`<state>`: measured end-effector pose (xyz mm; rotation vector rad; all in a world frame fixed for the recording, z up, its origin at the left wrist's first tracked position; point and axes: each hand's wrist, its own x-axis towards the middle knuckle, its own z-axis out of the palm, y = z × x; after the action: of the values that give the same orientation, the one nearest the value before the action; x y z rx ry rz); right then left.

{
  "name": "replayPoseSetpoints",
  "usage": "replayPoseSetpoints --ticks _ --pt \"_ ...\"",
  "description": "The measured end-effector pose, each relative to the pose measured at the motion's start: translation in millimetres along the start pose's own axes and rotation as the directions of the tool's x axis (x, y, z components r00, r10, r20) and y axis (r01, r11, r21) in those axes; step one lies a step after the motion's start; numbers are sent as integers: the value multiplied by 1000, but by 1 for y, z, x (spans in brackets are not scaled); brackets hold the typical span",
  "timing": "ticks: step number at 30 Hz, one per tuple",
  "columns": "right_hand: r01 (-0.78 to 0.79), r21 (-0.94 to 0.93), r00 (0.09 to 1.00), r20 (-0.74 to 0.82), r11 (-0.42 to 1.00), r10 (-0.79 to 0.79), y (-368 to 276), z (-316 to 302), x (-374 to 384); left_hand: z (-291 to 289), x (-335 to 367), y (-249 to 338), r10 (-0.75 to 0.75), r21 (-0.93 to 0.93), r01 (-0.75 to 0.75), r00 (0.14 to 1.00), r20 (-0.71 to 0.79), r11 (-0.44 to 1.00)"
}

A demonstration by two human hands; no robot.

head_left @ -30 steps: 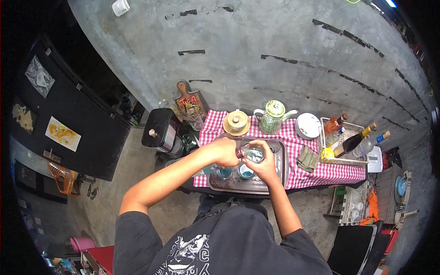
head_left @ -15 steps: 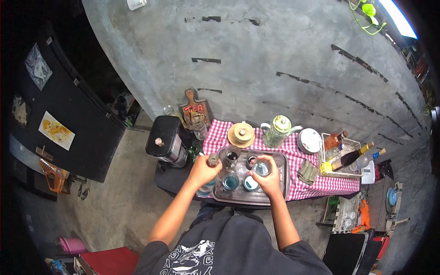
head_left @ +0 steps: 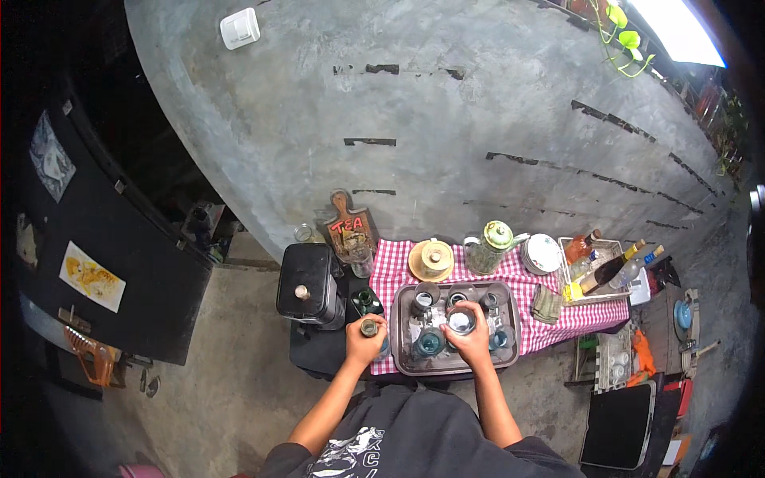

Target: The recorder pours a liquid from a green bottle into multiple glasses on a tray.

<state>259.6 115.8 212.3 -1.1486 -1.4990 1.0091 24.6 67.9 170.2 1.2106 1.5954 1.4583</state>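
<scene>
My left hand (head_left: 366, 347) is closed around the neck of a glass bottle (head_left: 369, 327), just off the tray's left edge; most of the bottle is hidden below my fist. In my right hand (head_left: 472, 342) is a clear drinking glass (head_left: 460, 321), gripped around its side over the tray. On the dark metal tray (head_left: 398, 362) stand several glasses, among them a blue-tinted glass (head_left: 430, 342) near the front, a clear glass (head_left: 425, 296) at the back left and another blue-tinted glass (head_left: 501, 338) at the right.
Left of the tray stand a black canister (head_left: 305, 279) and a dark green bottle (head_left: 366, 301). Behind are a yellow lidded cup (head_left: 435, 256), a green teapot (head_left: 488, 253) and stacked plates (head_left: 542, 253). A folded cloth (head_left: 546, 304) and a bottle basket (head_left: 598, 295) lie right.
The view has shifted, so the table sits lower in the picture. My left hand with the bottle has moved left, away from the tray's glasses. My right hand still holds the glass over the tray.
</scene>
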Motion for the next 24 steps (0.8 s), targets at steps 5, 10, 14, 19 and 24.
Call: replayPoseSetpoints --ticks 5,10,14,19,24 --pt "12 -78 999 -47 997 -15 -21 16 -6 -15 3 -13 36 8 -36 999 24 999" --pt "10 -94 993 -112 995 -20 -17 30 -15 -21 3 -31 136 41 -138 989 53 990" --pt "-9 -68 985 -171 998 -3 -19 38 -24 -25 4 -34 176 48 -182 979 101 982" --pt "-71 -84 979 -198 994 53 -22 45 -35 -31 7 -48 168 38 -174 978 121 984" --pt "-83 -124 967 -249 989 50 -21 52 -43 -35 13 -43 137 28 -143 977 161 989"
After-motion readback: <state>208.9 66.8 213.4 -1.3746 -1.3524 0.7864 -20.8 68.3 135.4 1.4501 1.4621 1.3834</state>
